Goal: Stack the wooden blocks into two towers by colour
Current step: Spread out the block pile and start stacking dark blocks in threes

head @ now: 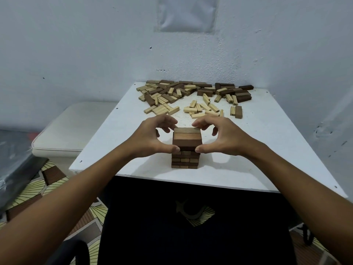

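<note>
Single head view, looking down on a white table (pixel 267 150) set against a pale wall (pixel 76 54); near the front edge, one dark tower (pixel 186 148) of brown blocks laid in crossed layers, three blocks to the top layer, some pale end faces showing in the lower layers; layer count uncertain, the middle courses covered by the thumbs and the base in shadow; left hand (pixel 152 136) and right hand (pixel 223 136) placed either side of the tower top, thumbs pressed to the near face just below the top layer, fingers curled over toward the far edge; fingertips of the left hand apparently short of the wood, those of the right hand touching the far top edge, true contact behind the tower not discernible; no loose block in either hand; no second tower visible; toward the back of the table, well apart from the tower, a scatter of loose blocks (pixel 193 96), pale and dark mixed, overlapping too heavily for an exact count, several dozen in all; a smaller group of pale blocks (pixel 202 109) lying nearer the hands, and one dark block (pixel 238 112) apart at the right; at left, a white cushion (pixel 63 129) partly cut by the table edge; below, patterned floor (pixel 38 188) largely concealed by both forearms and dark clothing (pixel 191 226); a grey panel (pixel 188 14) on the wall cropped at the top.
</note>
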Demonstrator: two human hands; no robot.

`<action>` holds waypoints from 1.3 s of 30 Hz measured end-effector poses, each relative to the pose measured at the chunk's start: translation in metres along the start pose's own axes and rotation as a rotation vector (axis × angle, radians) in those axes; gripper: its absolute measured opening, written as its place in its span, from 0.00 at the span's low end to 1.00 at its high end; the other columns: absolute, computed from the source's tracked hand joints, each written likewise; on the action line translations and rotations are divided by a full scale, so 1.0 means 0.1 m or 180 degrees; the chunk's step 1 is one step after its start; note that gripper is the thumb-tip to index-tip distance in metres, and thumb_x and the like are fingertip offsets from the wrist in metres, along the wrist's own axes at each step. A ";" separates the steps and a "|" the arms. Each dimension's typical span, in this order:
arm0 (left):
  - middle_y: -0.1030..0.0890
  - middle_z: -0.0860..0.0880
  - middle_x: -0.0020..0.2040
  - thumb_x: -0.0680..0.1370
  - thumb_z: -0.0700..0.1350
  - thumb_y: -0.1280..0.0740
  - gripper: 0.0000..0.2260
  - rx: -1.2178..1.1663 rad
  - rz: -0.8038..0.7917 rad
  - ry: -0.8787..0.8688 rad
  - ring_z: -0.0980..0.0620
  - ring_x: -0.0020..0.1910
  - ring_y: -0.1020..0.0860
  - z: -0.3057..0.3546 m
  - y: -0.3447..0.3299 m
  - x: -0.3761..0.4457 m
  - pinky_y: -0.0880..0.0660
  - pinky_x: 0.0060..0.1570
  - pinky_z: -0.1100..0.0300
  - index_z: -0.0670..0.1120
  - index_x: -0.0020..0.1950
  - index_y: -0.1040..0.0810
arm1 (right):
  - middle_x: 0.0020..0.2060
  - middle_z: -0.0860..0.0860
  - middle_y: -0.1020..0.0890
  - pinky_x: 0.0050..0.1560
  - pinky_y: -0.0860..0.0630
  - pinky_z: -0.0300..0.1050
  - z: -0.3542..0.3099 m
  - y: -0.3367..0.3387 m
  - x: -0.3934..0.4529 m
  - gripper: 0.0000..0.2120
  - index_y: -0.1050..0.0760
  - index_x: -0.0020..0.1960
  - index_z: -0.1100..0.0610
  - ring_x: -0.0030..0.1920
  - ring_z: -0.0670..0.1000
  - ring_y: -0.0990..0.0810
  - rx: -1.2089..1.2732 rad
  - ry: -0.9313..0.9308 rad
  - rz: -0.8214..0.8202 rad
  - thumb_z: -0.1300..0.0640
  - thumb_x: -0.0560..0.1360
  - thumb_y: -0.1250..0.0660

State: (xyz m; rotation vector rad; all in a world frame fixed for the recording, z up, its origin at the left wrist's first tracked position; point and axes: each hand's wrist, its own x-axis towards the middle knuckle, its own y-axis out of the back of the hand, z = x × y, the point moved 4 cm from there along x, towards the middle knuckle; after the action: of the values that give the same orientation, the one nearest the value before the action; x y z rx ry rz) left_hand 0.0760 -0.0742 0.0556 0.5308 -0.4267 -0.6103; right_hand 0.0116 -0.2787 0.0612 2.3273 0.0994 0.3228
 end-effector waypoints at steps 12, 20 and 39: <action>0.20 0.59 0.52 0.57 0.61 0.25 0.35 0.0094 -0.0012 0.0018 0.61 0.51 0.24 -0.02 0.00 -0.03 0.28 0.42 0.70 0.52 0.61 0.25 | 0.54 0.42 0.22 0.43 0.35 0.32 0.01 -0.03 0.01 0.26 0.23 0.60 0.49 0.54 0.43 0.26 -0.0122 -0.0044 -0.0084 0.52 0.64 0.20; 0.21 0.62 0.52 0.57 0.62 0.26 0.33 0.0157 -0.0021 0.0069 0.63 0.52 0.25 -0.02 0.00 -0.05 0.27 0.44 0.66 0.55 0.61 0.25 | 0.53 0.39 0.22 0.43 0.35 0.33 0.01 -0.04 0.00 0.25 0.22 0.59 0.48 0.54 0.42 0.26 -0.0121 -0.0093 -0.0097 0.51 0.64 0.20; 0.23 0.63 0.58 0.71 0.64 0.37 0.25 -0.0403 0.0312 0.0337 0.64 0.58 0.25 -0.11 -0.13 -0.13 0.26 0.53 0.62 0.55 0.65 0.26 | 0.60 0.46 0.22 0.53 0.26 0.42 0.03 -0.06 -0.05 0.26 0.23 0.63 0.51 0.58 0.44 0.24 0.0615 -0.0422 0.0465 0.37 0.71 0.37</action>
State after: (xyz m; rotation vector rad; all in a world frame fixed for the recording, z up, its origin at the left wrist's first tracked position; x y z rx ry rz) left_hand 0.0662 -0.0708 0.0368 0.4169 -0.3099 -0.5089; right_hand 0.0072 -0.2772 0.0542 2.5468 -0.1099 0.2389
